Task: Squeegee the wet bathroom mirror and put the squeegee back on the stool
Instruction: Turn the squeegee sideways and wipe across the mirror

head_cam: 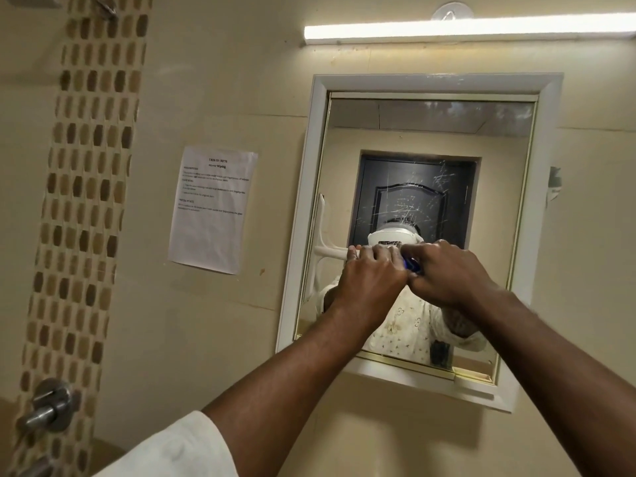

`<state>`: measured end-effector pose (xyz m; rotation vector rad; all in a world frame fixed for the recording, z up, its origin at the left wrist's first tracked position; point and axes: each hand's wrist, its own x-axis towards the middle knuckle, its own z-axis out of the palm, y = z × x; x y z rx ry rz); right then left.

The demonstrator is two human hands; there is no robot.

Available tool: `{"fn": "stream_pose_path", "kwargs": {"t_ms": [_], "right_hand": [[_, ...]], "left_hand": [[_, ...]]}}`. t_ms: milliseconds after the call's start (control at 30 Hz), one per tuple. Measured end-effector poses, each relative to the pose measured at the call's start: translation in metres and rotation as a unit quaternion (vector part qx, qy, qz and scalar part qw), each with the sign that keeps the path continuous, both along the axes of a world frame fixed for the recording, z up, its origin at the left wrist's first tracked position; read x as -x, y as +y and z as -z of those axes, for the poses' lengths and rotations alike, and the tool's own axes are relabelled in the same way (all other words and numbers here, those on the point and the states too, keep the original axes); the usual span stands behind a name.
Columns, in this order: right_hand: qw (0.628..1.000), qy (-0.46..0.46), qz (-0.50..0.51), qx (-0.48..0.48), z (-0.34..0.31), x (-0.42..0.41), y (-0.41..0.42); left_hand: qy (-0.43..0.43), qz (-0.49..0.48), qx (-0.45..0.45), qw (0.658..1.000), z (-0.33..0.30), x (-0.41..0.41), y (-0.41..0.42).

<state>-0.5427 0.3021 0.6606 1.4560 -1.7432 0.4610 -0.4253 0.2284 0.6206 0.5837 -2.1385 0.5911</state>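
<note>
Squeegee [325, 251] is on the mirror [499, 218], at the glass's left edge, centre-left of the frame. Its blade runs vertically along the left side of the glass; the white handle sticks out horizontally to the right, into both hands.

Left hand [370, 277] is wrapped closed around the handle, nearer the blade. Right hand [447, 273] is closed just behind it on the handle's end, where a bit of blue shows. The two hands touch. Both arms come up from the lower frame.

Key relation: blade vertical and parked at the left edge, so nearly all the glass lies to the right of it. Handle axis points that way too. My read: the next stroke has to be a sideways pull to the right, blade kept upright and flat on the glass.

Streaks and droplets visible mid-mirror and along the top strip, so wiping looks far from done.

Stool not in view; can't tell which way it lies.

Risk: a two-hand grip on a short handle could tilt the blade off the glass.
</note>
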Motion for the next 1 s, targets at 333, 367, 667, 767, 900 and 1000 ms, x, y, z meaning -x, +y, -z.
{"fn": "stream_pose_path", "kwargs": {"t_ms": [333, 367, 667, 767, 900, 1000], "right_hand": [[1.0, -0.005, 0.014, -0.016, 0.011, 0.033, 0.044], [1.0, -0.005, 0.015, -0.012, 0.013, 0.037, 0.051], [0.995, -0.055, 0.073, -0.033, 0.033, 0.07, 0.107], [0.992, -0.066, 0.097, -0.041, 0.035, 0.079, 0.124], [0.99, -0.068, 0.117, -0.043, 0.037, 0.091, 0.153], [0.988, -0.079, 0.128, -0.038, 0.04, 0.099, 0.178]], "left_hand": [[-0.002, 0.034, 0.017, 0.999, 0.009, 0.034, 0.041], [-0.007, 0.038, 0.017, 0.999, 0.01, 0.039, 0.047], [-0.01, 0.071, 0.006, 0.997, 0.027, 0.082, 0.097], [-0.008, 0.073, 0.007, 0.997, 0.03, 0.093, 0.113], [-0.014, 0.088, 0.014, 0.996, 0.033, 0.105, 0.137], [-0.01, 0.117, 0.027, 0.993, 0.036, 0.114, 0.156]]}}
